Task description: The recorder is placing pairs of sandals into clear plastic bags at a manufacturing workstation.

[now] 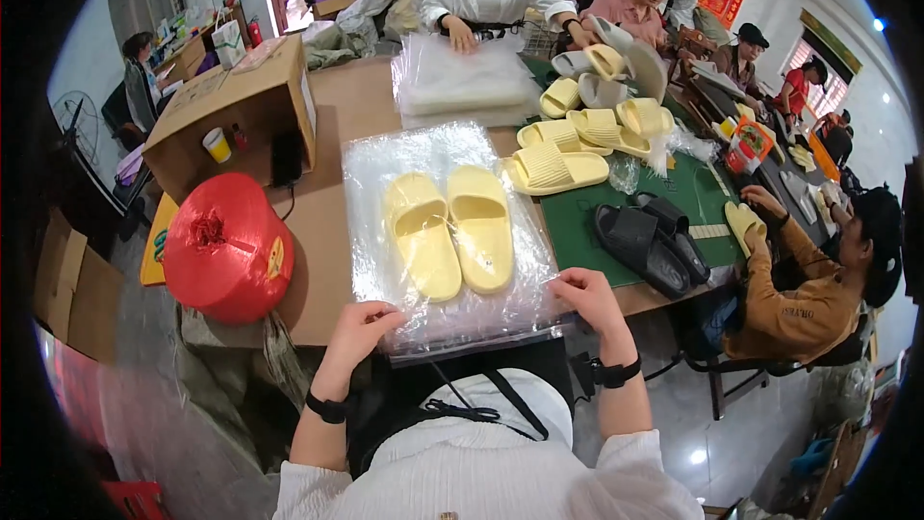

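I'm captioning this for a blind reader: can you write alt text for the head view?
Both hands, left hand and right hand, grip the near edge of a clear plastic bag with a pair of yellow slippers lying on it. A red twine spool sits left; other people work around the table.

Both forearms reaching fwd, dark wristbands on. L hand [358, 325] fingers curled, pinching; R hand [589, 295] likewise, knuckles up.

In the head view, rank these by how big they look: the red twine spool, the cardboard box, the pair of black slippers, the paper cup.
1. cardboard box, though it sits farther back
2. red twine spool, nearly as large; nearness to the camera may flatter it
3. pair of black slippers
4. paper cup
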Demonstrator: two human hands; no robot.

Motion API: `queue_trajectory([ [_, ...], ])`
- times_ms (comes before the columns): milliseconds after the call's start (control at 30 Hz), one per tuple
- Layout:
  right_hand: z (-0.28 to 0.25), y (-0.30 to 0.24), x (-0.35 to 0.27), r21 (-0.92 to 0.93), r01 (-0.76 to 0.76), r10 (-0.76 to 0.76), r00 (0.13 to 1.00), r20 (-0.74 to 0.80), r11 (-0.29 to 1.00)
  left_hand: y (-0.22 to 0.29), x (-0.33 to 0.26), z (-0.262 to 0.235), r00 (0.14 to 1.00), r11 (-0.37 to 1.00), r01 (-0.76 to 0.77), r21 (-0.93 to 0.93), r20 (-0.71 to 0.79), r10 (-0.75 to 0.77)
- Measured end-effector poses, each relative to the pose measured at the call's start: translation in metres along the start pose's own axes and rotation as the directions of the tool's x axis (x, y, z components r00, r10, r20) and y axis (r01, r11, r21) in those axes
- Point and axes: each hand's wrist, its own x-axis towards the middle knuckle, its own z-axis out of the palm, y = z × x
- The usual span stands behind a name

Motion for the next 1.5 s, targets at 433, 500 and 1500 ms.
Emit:
queue_trajectory([
  [433,0.013,-0.029,0.011,0.353,0.476,-0.346,0.862,-0.371,0.806,0.033,0.001,0.005,0.752,0.818,-0.551,0.167,-0.326,0.573],
  [500,0.021,-0.013,0.015,0.499,0.539,-0.36,0.836,-0.414,0.679,0.024,0.002,0.015,0.712,0.774,-0.613,0.159,-0.314,0.628],
  [1500,0.15,-0.02,-0.048,-0.287,0.578,-0.639,0.739,-0.213,0.764,0.018,-0.021,0.062,0.99,0.5,0.043,-0.865,0.103,0.095],
])
